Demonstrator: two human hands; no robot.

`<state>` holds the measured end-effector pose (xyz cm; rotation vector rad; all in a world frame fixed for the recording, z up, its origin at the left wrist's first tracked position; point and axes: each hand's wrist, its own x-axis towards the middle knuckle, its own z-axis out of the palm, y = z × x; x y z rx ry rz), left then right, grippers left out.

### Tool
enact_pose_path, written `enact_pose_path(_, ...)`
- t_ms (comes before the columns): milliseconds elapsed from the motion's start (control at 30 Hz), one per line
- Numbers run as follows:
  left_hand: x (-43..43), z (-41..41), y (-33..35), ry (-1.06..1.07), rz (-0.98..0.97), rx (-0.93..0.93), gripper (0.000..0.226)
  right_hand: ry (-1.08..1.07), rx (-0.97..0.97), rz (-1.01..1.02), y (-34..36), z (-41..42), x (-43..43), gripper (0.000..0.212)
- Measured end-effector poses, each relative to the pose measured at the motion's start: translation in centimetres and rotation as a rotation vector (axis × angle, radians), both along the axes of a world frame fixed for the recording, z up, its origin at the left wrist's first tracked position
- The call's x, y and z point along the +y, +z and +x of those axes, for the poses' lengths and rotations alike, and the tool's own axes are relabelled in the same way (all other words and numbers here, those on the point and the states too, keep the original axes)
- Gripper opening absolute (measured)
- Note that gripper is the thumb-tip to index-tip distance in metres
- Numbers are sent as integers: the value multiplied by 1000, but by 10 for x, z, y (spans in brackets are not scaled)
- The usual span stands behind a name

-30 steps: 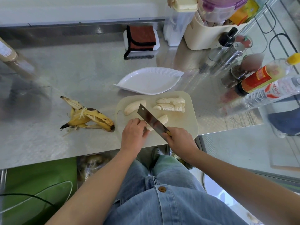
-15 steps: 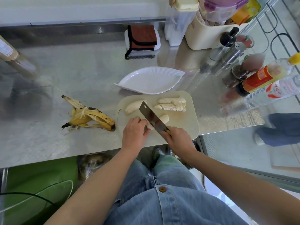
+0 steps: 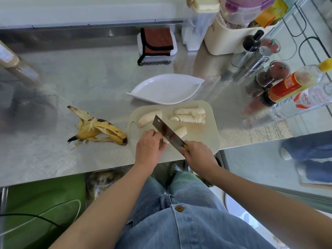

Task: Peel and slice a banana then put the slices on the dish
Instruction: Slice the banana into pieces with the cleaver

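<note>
On the beige cutting board [image 3: 206,141] lie two rows of banana slices [image 3: 189,115], an uncut half [image 3: 148,118] and a third banana piece [image 3: 179,132]. My left hand [image 3: 149,147] holds the near end of that piece with curled fingers. My right hand [image 3: 199,156] grips the handle of a cleaver [image 3: 166,131], whose blade lies across the piece. The white leaf-shaped dish [image 3: 165,88] stands just behind the board with nothing in it.
The banana peel [image 3: 97,128] lies left of the board on the steel counter [image 3: 80,83]. Bottles [image 3: 296,87], shakers and a beige bin [image 3: 228,40] crowd the right and back right. A folded brown cloth [image 3: 156,44] sits at the back. The counter's front edge runs just under my hands.
The cleaver blade has shifted slightly along the banana piece; both hands stay in nearly the same place. A person's blue slippers have moved on the floor at the right.
</note>
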<state>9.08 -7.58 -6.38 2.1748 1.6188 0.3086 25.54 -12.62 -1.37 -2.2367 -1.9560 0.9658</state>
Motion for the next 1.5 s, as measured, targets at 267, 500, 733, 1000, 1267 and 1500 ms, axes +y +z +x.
enact_pose_path(267, 1, -1, -1, -3, 11, -3, 20, 0, -9, -23, -7, -3, 1, 29)
enact_pose_path(500, 1, 0, 0, 16, -1, 15, 21, -12, 40, 25, 2, 1, -2, 30)
enact_pose_path(733, 0, 1, -1, 19, -12, 7, 21, 5, 30, 21, 1, 2, -1, 28)
enact_pose_path(1000, 0, 1, 0, 12, -20, 2, 21, 34, -54, -25, -9, 0, -4, 28)
enact_pose_path(1267, 2, 0, -1, 28, -21, 21, 23, -22, 29, 40, -2, 2, -6, 32)
enact_pose_path(1500, 1, 0, -1, 34, -13, 40, 20, -13, 30, 29, 1, 2, -3, 33)
